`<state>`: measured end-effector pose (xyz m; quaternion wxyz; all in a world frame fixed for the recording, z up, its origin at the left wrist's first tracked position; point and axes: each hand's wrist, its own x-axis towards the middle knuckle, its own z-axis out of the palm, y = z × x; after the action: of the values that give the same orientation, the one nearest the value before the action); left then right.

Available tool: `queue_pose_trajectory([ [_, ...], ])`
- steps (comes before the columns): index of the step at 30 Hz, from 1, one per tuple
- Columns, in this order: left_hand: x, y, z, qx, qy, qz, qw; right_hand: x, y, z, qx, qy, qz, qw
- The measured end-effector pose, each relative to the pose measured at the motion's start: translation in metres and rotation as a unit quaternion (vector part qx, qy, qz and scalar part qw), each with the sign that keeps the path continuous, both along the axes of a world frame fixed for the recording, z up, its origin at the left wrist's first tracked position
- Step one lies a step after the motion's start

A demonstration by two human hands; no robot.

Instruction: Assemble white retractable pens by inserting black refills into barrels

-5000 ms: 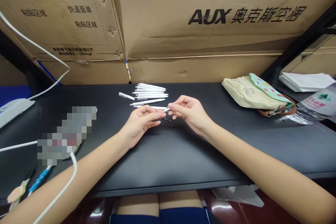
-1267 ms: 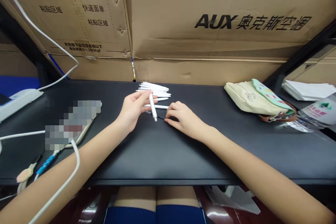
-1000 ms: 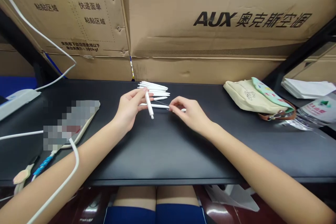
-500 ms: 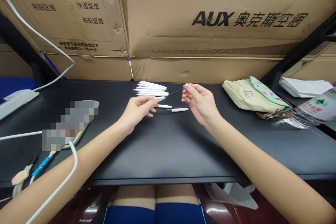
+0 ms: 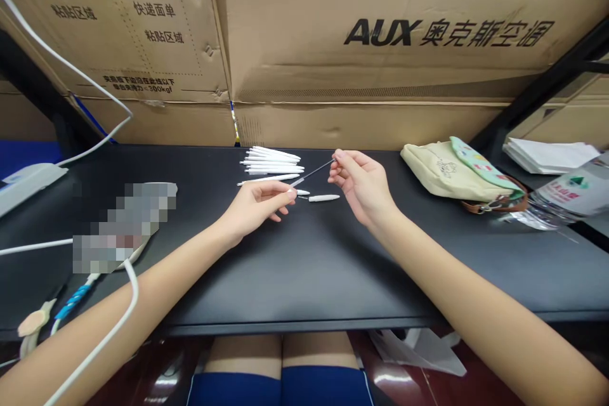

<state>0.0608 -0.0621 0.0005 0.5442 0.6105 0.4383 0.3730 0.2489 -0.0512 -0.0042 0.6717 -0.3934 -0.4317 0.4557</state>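
Note:
A thin dark pen refill (image 5: 316, 169) stretches at a slant between my two hands, above the table. My right hand (image 5: 361, 187) pinches its upper end between thumb and fingertips. At the lower end, where the refill looks pale or clear, the thumb and fingers of my left hand (image 5: 259, 206) are closed on it. Below the refill lies a white pen barrel (image 5: 324, 198), with a small thin part beside its left end. Another white pen piece (image 5: 303, 192) is partly hidden by my left fingers. Just behind, several white pens (image 5: 273, 157) lie in a pile.
The black table (image 5: 304, 279) runs up to large cardboard boxes (image 5: 380, 76). A cream pouch (image 5: 442, 168), a plastic bottle (image 5: 568, 193) and white papers (image 5: 547, 155) are at right. At left are a power strip (image 5: 31, 187), a blurred-out object (image 5: 152, 193) and a white cable (image 5: 126, 311) crossing my forearm.
My left hand has slid a little right and down along the refill, closer to my right hand. My right hand keeps its pinch. The view has shifted slightly.

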Motion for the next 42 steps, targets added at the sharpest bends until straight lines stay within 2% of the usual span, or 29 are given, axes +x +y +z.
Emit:
queue_pose_trajectory([
  [4, 0.003, -0.003, 0.000, -0.012, -0.003, 0.002, 1.000, -0.003, -0.003, -0.001, -0.015, -0.030, 0.030, 0.999],
  [9, 0.003, -0.003, 0.003, -0.017, -0.017, 0.038, 0.999, 0.001, -0.001, 0.001, 0.000, -0.002, -0.014, 1.000],
  [12, 0.002, -0.002, 0.003, -0.017, -0.017, 0.040, 0.999, 0.002, 0.000, 0.001, 0.000, 0.005, -0.010, 1.000],
  [18, 0.003, -0.004, -0.003, -0.029, -0.003, -0.005, 1.000, -0.012, -0.009, -0.004, -0.044, -0.058, 0.117, 0.990],
  [21, 0.004, -0.005, -0.004, -0.038, 0.005, -0.012, 0.999, -0.015, -0.012, -0.006, -0.060, -0.074, 0.151, 0.984],
  [26, 0.005, -0.005, -0.001, -0.038, -0.007, 0.000, 0.999, -0.012, -0.011, -0.004, -0.052, -0.086, 0.156, 0.983],
  [31, 0.005, -0.004, -0.001, -0.040, -0.014, 0.011, 0.999, -0.011, -0.011, -0.004, -0.018, -0.140, 0.111, 0.984],
  [42, 0.004, -0.005, 0.000, -0.034, -0.015, -0.002, 0.999, -0.011, -0.010, -0.014, 0.035, -0.256, 0.120, 0.959],
])
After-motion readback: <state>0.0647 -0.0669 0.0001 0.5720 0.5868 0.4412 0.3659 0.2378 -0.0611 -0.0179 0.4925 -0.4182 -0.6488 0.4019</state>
